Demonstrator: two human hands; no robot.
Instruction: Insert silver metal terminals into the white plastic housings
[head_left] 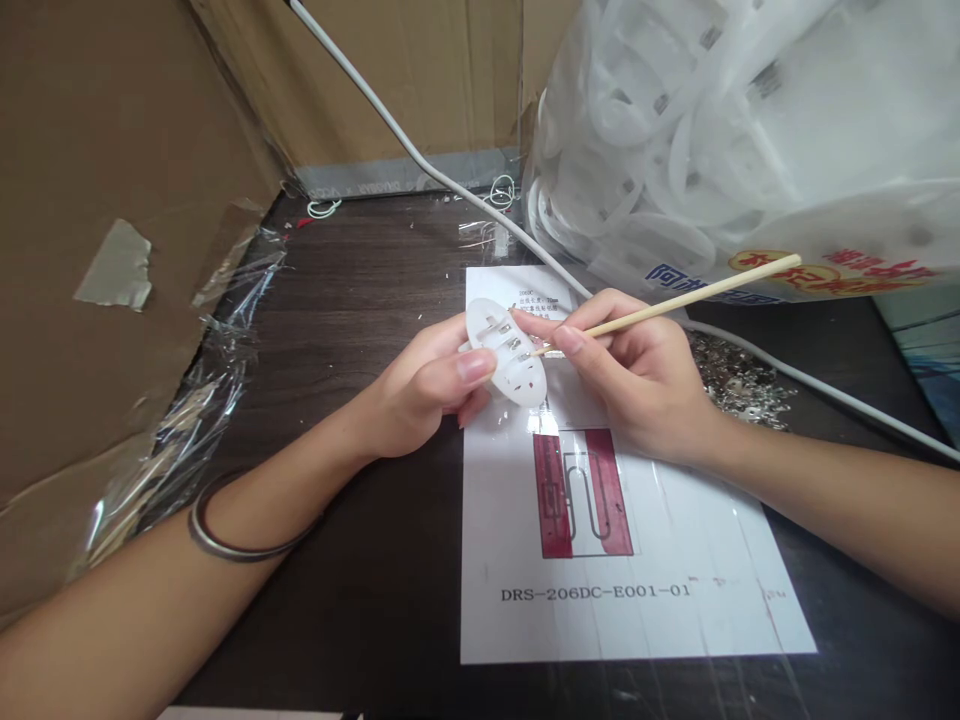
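My left hand (442,375) grips a white oval plastic part (529,388) by its edge, thumb on the face and fingers behind. Small metal clips sit in the slots of this part, and a few dark specks dot its lower end. Between thumb and fingers, my right hand (637,365) pinches a thin wooden stick (679,302) like a chopstick. Its narrow tip meets the part near the metal clips. My right index finger reaches to the part's upper edge. Both hands are above a printed paper sheet (559,625).
A clear bag of white plastic parts (675,180) stands at the back right. Loose small metal pieces (739,380) lie beyond my right wrist. A white cable (420,155) crosses the dark table (337,280). Cardboard (90,150) walls the left and back.
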